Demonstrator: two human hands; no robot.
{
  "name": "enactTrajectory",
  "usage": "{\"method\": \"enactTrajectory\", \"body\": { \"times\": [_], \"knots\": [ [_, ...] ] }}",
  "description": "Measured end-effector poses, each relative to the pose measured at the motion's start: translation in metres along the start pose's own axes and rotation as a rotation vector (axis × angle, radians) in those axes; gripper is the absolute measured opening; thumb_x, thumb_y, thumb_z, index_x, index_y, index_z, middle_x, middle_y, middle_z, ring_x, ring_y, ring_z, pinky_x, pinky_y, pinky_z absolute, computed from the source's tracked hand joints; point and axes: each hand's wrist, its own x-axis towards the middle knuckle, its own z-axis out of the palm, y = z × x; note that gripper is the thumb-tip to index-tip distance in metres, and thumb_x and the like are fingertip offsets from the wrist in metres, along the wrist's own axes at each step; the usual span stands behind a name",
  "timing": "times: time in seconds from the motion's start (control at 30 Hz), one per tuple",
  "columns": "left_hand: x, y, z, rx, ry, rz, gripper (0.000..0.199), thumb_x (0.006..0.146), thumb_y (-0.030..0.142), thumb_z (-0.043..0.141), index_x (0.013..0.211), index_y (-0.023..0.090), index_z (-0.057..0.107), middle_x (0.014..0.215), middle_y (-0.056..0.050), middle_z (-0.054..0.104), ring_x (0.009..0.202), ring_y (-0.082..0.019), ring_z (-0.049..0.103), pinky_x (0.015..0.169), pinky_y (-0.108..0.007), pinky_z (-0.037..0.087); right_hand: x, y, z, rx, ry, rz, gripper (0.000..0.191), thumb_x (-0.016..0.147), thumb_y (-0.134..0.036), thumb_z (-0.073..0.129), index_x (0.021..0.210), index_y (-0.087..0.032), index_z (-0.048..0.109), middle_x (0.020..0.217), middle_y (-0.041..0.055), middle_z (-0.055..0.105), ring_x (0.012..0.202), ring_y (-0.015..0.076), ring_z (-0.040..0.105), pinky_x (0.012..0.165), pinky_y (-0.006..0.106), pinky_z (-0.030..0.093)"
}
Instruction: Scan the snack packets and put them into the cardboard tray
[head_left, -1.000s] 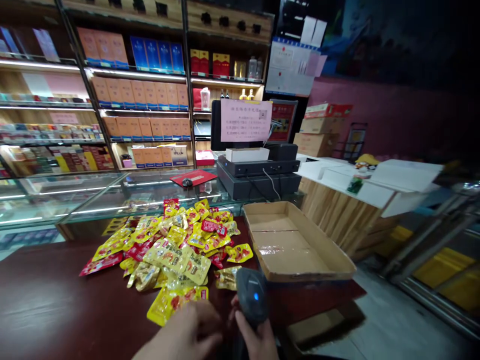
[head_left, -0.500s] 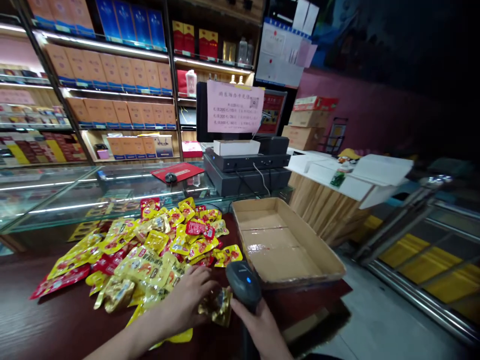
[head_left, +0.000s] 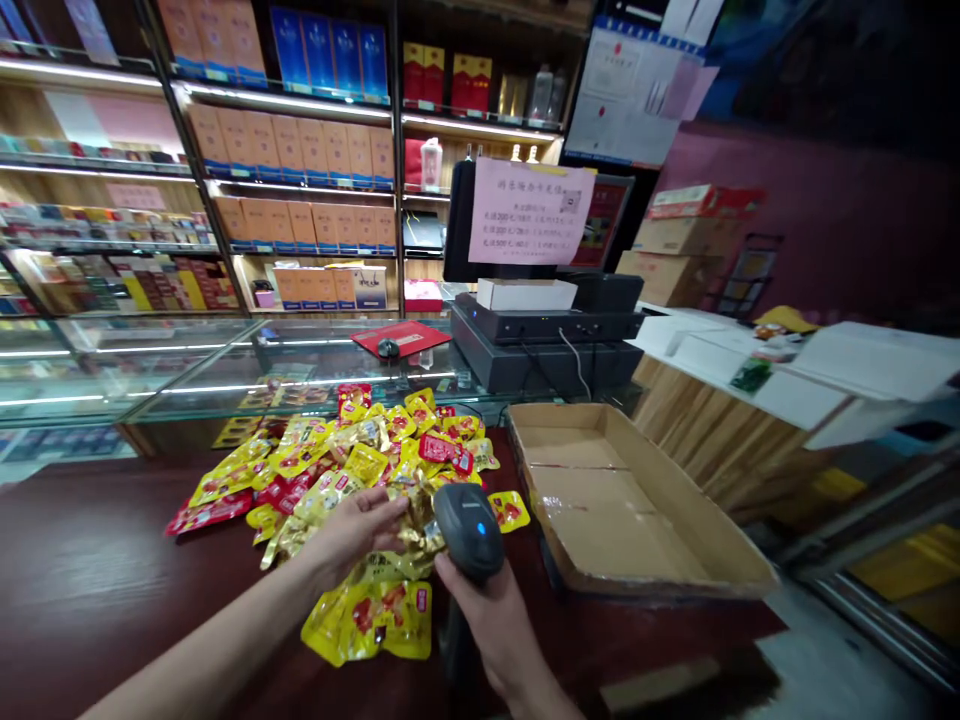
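My right hand [head_left: 491,610] is wrapped round the handle of a dark grey barcode scanner [head_left: 469,530], whose small blue light is lit. Beside the scanner head, the fingers of my left hand [head_left: 356,535] are on a crinkled gold snack packet [head_left: 420,520]; part of their grip is hidden. Behind and under that hand lies a heap of yellow, red and gold snack packets [head_left: 367,463]. A larger yellow packet [head_left: 375,620] lies flat in front of my left hand. One small yellow packet [head_left: 509,511] sits just right of the scanner.
A shallow cardboard tray [head_left: 622,500] stands on the dark red table [head_left: 97,570], right of the heap. Behind are a glass counter [head_left: 225,370], a mouse [head_left: 388,348] on a red mat, and a monitor [head_left: 459,225] with a pink notice. Stocked shelves line the back wall.
My left hand has carried the gold packet up and left to the heap's edge. The large yellow packet is now uncovered. The view has swung left, shifting the surroundings rightward.
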Motion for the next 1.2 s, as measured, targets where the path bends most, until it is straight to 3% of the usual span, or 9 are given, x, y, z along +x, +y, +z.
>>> {"method": "enactTrajectory", "body": {
  "times": [0.1, 0.2, 0.37, 0.53, 0.87, 1.03, 1.2],
  "knots": [
    [0.013, 0.016, -0.012, -0.072, 0.038, -0.022, 0.029, 0.060, 0.028, 0.082, 0.078, 0.015, 0.063, 0.062, 0.003, 0.058, 0.050, -0.007, 0.055, 0.052, -0.021, 0.051, 0.005, -0.005, 0.010, -0.036, -0.168, -0.025, 0.038, 0.063, -0.037, 0.075, 0.091, -0.012, 0.067, 0.091, 0.0080, 0.071, 0.085, 0.0213, 0.064, 0.081, 0.032, 0.049],
    [0.026, 0.033, -0.026, -0.103, 0.094, 0.021, 0.031, 0.057, 0.023, 0.084, 0.077, 0.016, 0.061, 0.071, 0.002, 0.064, 0.050, -0.006, 0.055, 0.046, -0.018, 0.049, 0.009, -0.008, 0.018, -0.048, -0.272, 0.056, 0.040, 0.061, -0.037, 0.076, 0.090, -0.012, 0.063, 0.087, 0.0084, 0.071, 0.070, 0.0186, 0.066, 0.068, 0.031, 0.052],
    [0.040, 0.055, -0.035, -0.036, 0.123, 0.037, 0.031, 0.057, 0.022, 0.083, 0.078, 0.015, 0.061, 0.073, 0.000, 0.066, 0.052, -0.008, 0.058, 0.044, -0.019, 0.048, 0.018, -0.005, 0.035, -0.071, -0.431, 0.149, 0.032, 0.064, -0.039, 0.069, 0.079, -0.015, 0.055, 0.047, -0.0019, 0.059, 0.041, 0.0141, 0.057, 0.046, 0.026, 0.049],
    [0.043, 0.059, -0.029, -0.055, 0.116, 0.055, 0.031, 0.058, 0.022, 0.083, 0.081, 0.015, 0.062, 0.079, -0.001, 0.068, 0.063, -0.011, 0.063, 0.055, -0.023, 0.054, 0.028, 0.000, 0.048, -0.150, -0.374, 0.087, 0.022, 0.067, -0.035, 0.064, 0.071, -0.018, 0.052, 0.039, -0.0054, 0.052, 0.036, 0.0141, 0.054, 0.043, 0.029, 0.051],
    [0.051, 0.047, -0.025, -0.146, 0.128, 0.054, 0.025, 0.062, 0.018, 0.080, 0.080, 0.017, 0.063, 0.077, -0.002, 0.069, 0.057, -0.010, 0.062, 0.049, -0.021, 0.051, 0.030, 0.006, 0.041, -0.157, -0.366, 0.112, 0.022, 0.069, -0.037, 0.063, 0.068, -0.019, 0.050, 0.038, -0.0054, 0.050, 0.032, 0.0126, 0.049, 0.035, 0.023, 0.042],
    [0.052, 0.049, -0.022, -0.155, 0.131, 0.048, 0.024, 0.062, 0.016, 0.080, 0.080, 0.017, 0.063, 0.078, -0.002, 0.070, 0.053, -0.010, 0.061, 0.044, -0.019, 0.048, 0.028, -0.002, 0.040, -0.209, -0.327, 0.030, 0.020, 0.069, -0.034, 0.062, 0.064, -0.019, 0.049, 0.038, -0.0059, 0.048, 0.030, 0.0095, 0.043, 0.034, 0.021, 0.038],
    [0.053, 0.048, -0.023, -0.153, 0.099, 0.055, 0.030, 0.059, 0.018, 0.082, 0.082, 0.017, 0.063, 0.080, -0.001, 0.070, 0.057, -0.009, 0.062, 0.049, -0.019, 0.049, 0.026, -0.008, 0.043, -0.203, -0.294, 0.051, 0.023, 0.069, -0.036, 0.063, 0.063, -0.020, 0.047, 0.037, -0.0069, 0.046, 0.030, 0.0095, 0.041, 0.034, 0.022, 0.038]
  ]
}}
